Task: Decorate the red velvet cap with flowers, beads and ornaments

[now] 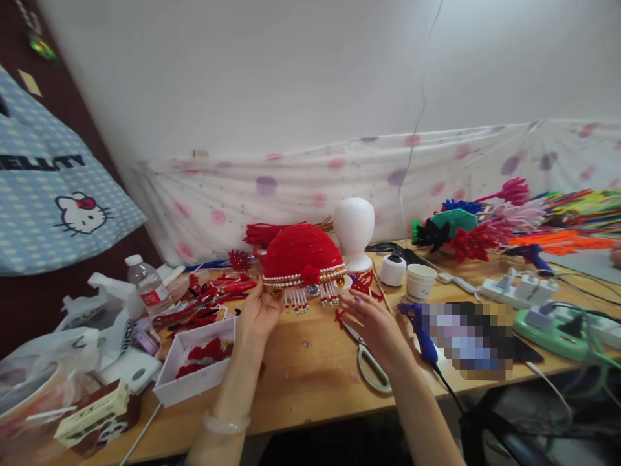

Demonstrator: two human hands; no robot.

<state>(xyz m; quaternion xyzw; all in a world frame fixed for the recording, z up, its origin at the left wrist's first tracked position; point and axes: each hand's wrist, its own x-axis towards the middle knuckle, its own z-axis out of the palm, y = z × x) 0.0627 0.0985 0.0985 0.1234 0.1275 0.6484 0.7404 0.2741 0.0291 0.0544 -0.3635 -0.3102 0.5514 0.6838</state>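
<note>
A red domed cap (301, 249) is held up over the table, its brim ringed with white and gold beads, a red flower and a short fringe of bead strands. My left hand (261, 312) grips the brim at its left end, thumb along the edge. My right hand (371, 320) is by the right end of the brim, fingers stretched out and apart; whether a fingertip touches the beads I cannot tell. Below the right hand lie scissors (372, 370) with pale handles, their blades partly covered by it.
Behind stands a white foam head (354, 233). A white box (194, 362) with red pieces lies left, near a plastic bottle (149, 285). To the right are a paper cup (420, 282), a blue glue gun (421, 333), a blurred-out tablet-like device, power strips (519, 288) and colourful fuzzy flowers (470, 243).
</note>
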